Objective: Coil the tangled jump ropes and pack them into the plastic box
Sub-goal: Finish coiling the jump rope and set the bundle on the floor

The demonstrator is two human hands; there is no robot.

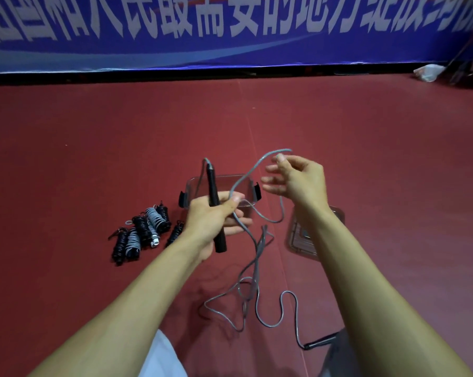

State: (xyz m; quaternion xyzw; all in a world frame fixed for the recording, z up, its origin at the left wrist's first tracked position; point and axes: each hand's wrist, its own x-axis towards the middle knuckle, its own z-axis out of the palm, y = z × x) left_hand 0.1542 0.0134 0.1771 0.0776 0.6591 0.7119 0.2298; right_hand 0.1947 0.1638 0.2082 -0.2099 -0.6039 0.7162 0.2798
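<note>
My left hand (216,216) grips a black jump-rope handle (214,202), held nearly upright, and pinches the grey rope (253,254) against it with the thumb. The rope arcs up to my right hand (295,178), whose fingers are spread; its loop passes over the fingertips. The rest of the rope hangs down in loose tangles on the red floor, ending at the second black handle (321,342) near my right knee. The clear plastic box (193,183) sits on the floor just behind my hands. Several coiled ropes (142,235) lie left of it.
The box's clear lid (302,235) lies on the floor to the right, partly under my right forearm. A blue banner wall (229,31) bounds the far side. A white bag (428,72) lies at the far right. The red floor (93,145) spreads wide around.
</note>
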